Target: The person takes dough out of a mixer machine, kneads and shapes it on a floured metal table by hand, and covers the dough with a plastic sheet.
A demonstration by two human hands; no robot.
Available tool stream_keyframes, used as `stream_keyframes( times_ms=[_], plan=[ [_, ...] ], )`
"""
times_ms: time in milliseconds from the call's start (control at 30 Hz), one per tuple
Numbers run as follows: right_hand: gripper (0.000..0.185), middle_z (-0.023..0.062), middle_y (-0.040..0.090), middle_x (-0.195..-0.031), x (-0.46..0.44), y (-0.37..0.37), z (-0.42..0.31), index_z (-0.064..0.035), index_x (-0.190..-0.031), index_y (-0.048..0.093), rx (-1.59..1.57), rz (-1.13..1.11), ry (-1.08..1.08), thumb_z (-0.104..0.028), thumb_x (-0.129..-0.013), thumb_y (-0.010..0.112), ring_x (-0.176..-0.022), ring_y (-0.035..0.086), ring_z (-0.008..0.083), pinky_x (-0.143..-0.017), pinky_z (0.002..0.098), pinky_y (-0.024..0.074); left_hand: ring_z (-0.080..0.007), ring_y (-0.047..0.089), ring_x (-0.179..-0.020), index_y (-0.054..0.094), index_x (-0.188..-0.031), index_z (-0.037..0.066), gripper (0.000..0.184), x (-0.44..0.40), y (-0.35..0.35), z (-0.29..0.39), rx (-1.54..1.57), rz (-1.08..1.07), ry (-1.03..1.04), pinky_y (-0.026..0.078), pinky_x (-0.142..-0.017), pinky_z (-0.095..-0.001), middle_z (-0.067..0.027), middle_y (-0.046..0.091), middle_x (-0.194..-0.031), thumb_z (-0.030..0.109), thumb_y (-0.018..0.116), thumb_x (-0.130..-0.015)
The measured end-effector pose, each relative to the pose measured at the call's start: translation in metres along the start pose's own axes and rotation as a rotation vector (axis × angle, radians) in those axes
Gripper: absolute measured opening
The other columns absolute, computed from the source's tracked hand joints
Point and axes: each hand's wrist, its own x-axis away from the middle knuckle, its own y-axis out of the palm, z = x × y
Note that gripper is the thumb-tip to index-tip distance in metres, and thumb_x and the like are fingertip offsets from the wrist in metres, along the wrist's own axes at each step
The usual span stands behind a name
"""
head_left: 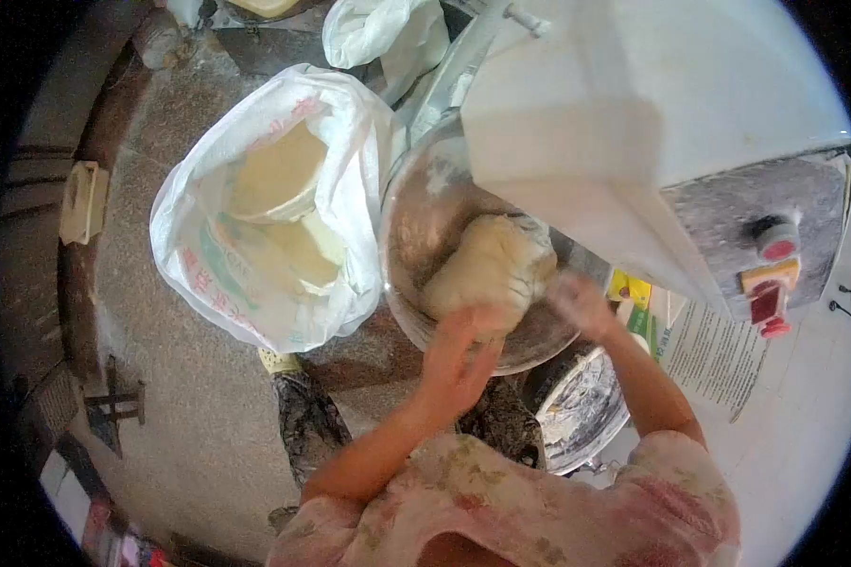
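One lump of pale dough [490, 260] sits in the metal bowl [421, 227], just beside the open white sack [182, 222]. My left hand [467, 335] lies on the dough's near side, loosely open, not clenched. My right hand [581, 300] is blurred by its right edge; how far it opens, or whether it touches, I cannot tell.

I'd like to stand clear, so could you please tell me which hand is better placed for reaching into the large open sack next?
Probably the left hand: it is nearer the large open sack, while the right hand is at the side of the dough away from it.
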Motion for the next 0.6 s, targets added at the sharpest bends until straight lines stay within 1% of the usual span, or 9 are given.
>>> stream_keyframes(
  times_ms=[67, 133, 200, 233, 300, 367, 400, 433, 600],
  plan=[
    [0.044, 0.011, 0.05, -0.125, -0.05, -0.018, 0.018, -0.0102, -0.121, 0.053, -0.398, 0.147, 0.159, -0.04, -0.088, 0.053, -0.118, 0.045, 0.0275, -0.101, 0.0374, 0.0339, -0.0403, 0.042, -0.118, 0.045, -0.125, 0.0, 0.046, -0.06, 0.033, -0.033, -0.334, 0.205, -0.038, 0.031, -0.101, -0.0453, -0.0246, 0.045, -0.128, 0.015, 0.058, -0.084],
    [0.048, 0.0119, 0.05, -0.124, -0.11, -0.001, 0.026, -0.0078, -0.123, 0.05, -0.643, 0.21, 0.21, -0.042, -0.089, 0.051, -0.116, 0.046, 0.0274, -0.099, 0.0372, 0.0356, -0.0364, 0.051, -0.11, 0.055, -0.112, -0.001, 0.033, -0.109, 0.049, -0.104, -0.676, 0.43, -0.342, 0.04, -0.093, -0.044, -0.0226, 0.052, -0.121, 0.017, 0.053, -0.085],
    [0.053, 0.0128, 0.051, -0.123, -0.126, 0.041, 0.018, -0.0055, -0.125, 0.048, -0.783, 0.216, 0.265, -0.045, -0.089, 0.048, -0.114, 0.048, 0.0274, -0.097, 0.0369, 0.0373, -0.0368, 0.054, -0.105, 0.057, -0.111, 0.001, 0.032, -0.109, 0.046, -0.206, -0.875, 0.059, -0.544, 0.043, -0.09, -0.0438, -0.0221, 0.054, -0.118, 0.022, 0.048, -0.088],
    [0.055, 0.0133, 0.051, -0.123, -0.119, 0.055, 0.011, -0.0044, -0.125, 0.047, -0.833, 0.226, 0.262, -0.046, -0.09, 0.047, -0.113, 0.049, 0.0273, -0.095, 0.0368, 0.0382, -0.037, 0.056, -0.102, 0.057, -0.11, 0.001, 0.033, -0.103, 0.042, -0.237, -0.906, 0.003, -0.524, 0.044, -0.089, -0.0437, -0.0219, 0.055, -0.116, 0.024, 0.045, -0.089],
    [0.06, 0.0142, 0.052, -0.122, -0.081, 0.061, 0.001, -0.002, -0.127, 0.044, -0.916, 0.204, 0.226, -0.049, -0.09, 0.045, -0.111, 0.05, 0.0273, -0.093, 0.0365, 0.0399, -0.0375, 0.058, -0.097, 0.059, -0.108, 0.002, 0.036, -0.091, 0.029, -0.232, -0.905, 0.099, -0.482, 0.046, -0.087, -0.0435, -0.0213, 0.058, -0.113, 0.028, 0.041, -0.091],
    [0.063, 0.0146, 0.051, -0.123, -0.065, 0.045, 0.022, -0.0011, -0.129, 0.042, -0.944, 0.012, 0.143, -0.051, -0.09, 0.043, -0.111, 0.05, 0.027, -0.092, 0.0367, 0.0407, -0.0377, 0.058, -0.099, 0.058, -0.109, 0.001, 0.037, -0.097, 0.031, -0.255, -0.688, 0.038, -0.696, 0.046, -0.088, -0.0432, -0.021, 0.059, -0.111, 0.029, 0.04, -0.091],
    [0.062, 0.0138, 0.051, -0.122, -0.089, 0.042, 0.061, -0.0016, -0.127, 0.044, -1.054, 0.153, 0.109, -0.051, -0.09, 0.044, -0.108, 0.051, 0.025, -0.09, 0.0361, 0.0414, -0.0378, 0.057, -0.1, 0.058, -0.109, 0.0, 0.038, -0.108, 0.025, -0.278, -0.59, 0.032, -0.783, 0.046, -0.089, -0.0431, -0.0209, 0.059, -0.111, 0.029, 0.039, -0.092],
    [0.06, 0.013, 0.052, -0.12, -0.123, 0.051, 0.083, -0.0022, -0.124, 0.046, -1.169, 0.279, 0.065, -0.051, -0.089, 0.046, -0.105, 0.052, 0.023, -0.088, 0.0355, 0.0421, -0.0372, 0.056, -0.101, 0.057, -0.11, 0.001, 0.038, -0.107, 0.023, -0.281, -0.643, 0.025, -0.77, 0.045, -0.089, -0.0431, -0.0204, 0.058, -0.112, 0.029, 0.04, -0.091],
    [0.058, 0.014, 0.051, -0.122, -0.192, 0.09, 0.066, -0.0013, -0.125, 0.045, -1.269, 0.232, 0.226, -0.047, -0.09, 0.044, -0.107, 0.051, 0.0246, -0.091, 0.037, 0.041, -0.0345, 0.049, -0.109, 0.053, -0.117, 0.003, 0.039, -0.072, 0.009, -0.267, -0.827, -0.067, -0.648, 0.039, -0.094, -0.0431, -0.0179, 0.052, -0.12, 0.028, 0.045, -0.089]
  ],
)
